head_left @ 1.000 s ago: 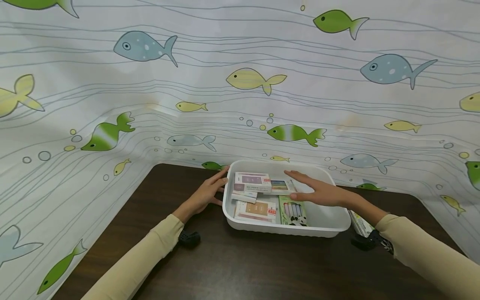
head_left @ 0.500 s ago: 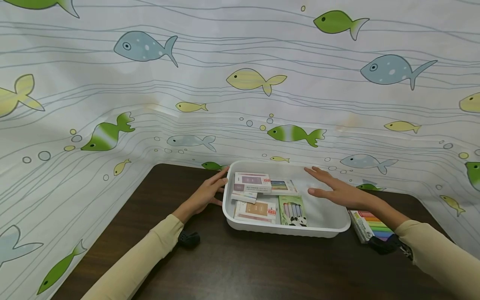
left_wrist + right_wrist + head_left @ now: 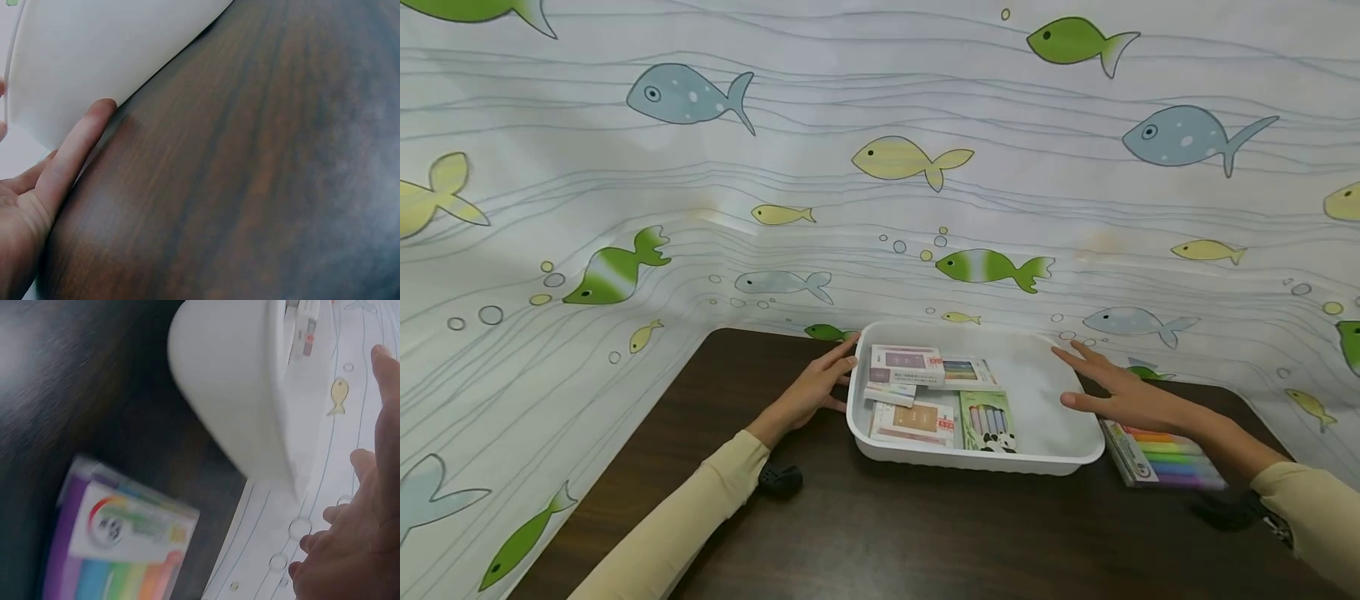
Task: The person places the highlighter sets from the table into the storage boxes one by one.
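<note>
A white plastic basket (image 3: pixel 1045 408) sits on the dark table with several boxes in it. My left hand (image 3: pixel 805 392) rests against its left side, fingers spread. In the left wrist view, one finger (image 3: pixel 78 144) lies straight along the low outer wall. Over the right rim hovers my right hand (image 3: pixel 1123 396), fingers extended and holding nothing. Inside the basket, a purple-labelled box (image 3: pixel 906 364) lies at the back left and an orange-labelled box (image 3: pixel 917 421) at the front. Beside that is a green panda-printed pen box (image 3: pixel 987 421); a pen box (image 3: pixel 970 373) lies behind it.
A clear pack of rainbow-coloured markers (image 3: pixel 1172 458) lies right of the basket, partly beneath my right forearm. Fish-printed sheeting (image 3: pixel 880 233) rises behind the table (image 3: pixel 880 533). Black wrist devices (image 3: pixel 780 481) hang under the wrists.
My right hand has moved right, from above the boxes to the basket's right rim, uncovering the pen box and more of the marker pack. My left hand stays put.
</note>
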A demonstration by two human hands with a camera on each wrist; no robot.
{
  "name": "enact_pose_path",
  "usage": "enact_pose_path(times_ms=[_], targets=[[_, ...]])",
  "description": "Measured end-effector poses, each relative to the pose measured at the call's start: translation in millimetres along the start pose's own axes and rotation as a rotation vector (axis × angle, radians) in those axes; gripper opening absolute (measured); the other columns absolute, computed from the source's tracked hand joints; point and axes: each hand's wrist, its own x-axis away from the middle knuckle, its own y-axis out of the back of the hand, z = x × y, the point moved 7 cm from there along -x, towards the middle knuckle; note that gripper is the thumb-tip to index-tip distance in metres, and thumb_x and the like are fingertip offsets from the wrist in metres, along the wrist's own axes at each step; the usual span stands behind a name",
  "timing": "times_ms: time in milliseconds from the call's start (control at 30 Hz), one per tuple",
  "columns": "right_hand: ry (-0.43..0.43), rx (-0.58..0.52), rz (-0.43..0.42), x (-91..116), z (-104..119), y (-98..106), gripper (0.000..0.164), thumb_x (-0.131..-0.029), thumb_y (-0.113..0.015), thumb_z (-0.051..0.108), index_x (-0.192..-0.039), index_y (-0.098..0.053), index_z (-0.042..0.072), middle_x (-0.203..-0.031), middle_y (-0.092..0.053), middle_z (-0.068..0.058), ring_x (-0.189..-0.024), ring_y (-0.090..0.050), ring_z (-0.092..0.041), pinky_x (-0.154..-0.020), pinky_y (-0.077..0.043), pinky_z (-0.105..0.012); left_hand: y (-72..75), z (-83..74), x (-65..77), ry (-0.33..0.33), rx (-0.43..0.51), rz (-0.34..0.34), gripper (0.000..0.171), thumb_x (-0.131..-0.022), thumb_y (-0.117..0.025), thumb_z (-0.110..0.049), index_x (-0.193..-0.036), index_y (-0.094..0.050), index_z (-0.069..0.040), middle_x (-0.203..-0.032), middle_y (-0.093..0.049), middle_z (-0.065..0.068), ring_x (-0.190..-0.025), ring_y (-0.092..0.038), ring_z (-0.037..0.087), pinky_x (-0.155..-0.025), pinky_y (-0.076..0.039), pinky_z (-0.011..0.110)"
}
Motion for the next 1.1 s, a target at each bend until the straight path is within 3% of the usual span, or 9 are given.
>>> enact_pose_path(times_ms=[267,433,700,1100], targets=[[-0.024,0.028,0.01,26.3,-17.9,6.2,0.081,-0.099,-0.066,0.039,-0.165,-0.022,0.023,-0.165,-0.007,-0.028,-0.14,-0.012,-0.065,-0.087,-0.016,-0.091,2.6,-0.1,2.9,-0.009,-0.008,-0.006,0.063,-0.106,-0.051,-0.049,-0.162,-0.023,-0.041,-0.155,-0.036,0.01,-0.12,-0.056,0.038,-0.076,-0.059,0.054],[-0.057,0.033,0.026,40.4,-28.2,8.9,0.08,-0.1,-0.064,0.04,-0.165,-0.019,0.031,-0.165,-0.006,-0.027,-0.138,-0.013,-0.068,-0.083,-0.016,-0.092,5.2,0.6,6.3,-0.001,0.003,-0.029,0.063,-0.105,-0.053,-0.051,-0.161,-0.025,-0.043,-0.156,-0.035,0.008,-0.121,-0.056,0.038,-0.075,-0.059,0.054],[-0.045,0.096,-0.002,64.1,-45.0,13.9,0.088,-0.097,-0.07,0.038,-0.166,-0.016,0.031,-0.164,-0.012,-0.026,-0.13,-0.029,-0.069,-0.077,-0.039,-0.081,4.6,1.9,3.2,0.0,-0.003,-0.022,0.062,-0.105,-0.052,-0.051,-0.161,-0.026,-0.045,-0.155,-0.036,0.008,-0.121,-0.056,0.037,-0.077,-0.059,0.053],[-0.067,0.03,-0.012,89.3,-79.1,18.9,0.108,-0.09,-0.078,0.028,-0.166,-0.002,0.02,-0.158,-0.009,-0.037,-0.131,-0.023,-0.067,-0.079,-0.033,-0.085,2.5,-1.7,-0.4,-0.01,0.001,0.005,0.063,-0.106,-0.051,-0.05,-0.162,-0.023,-0.042,-0.155,-0.036,0.01,-0.121,-0.056,0.038,-0.078,-0.059,0.053]])
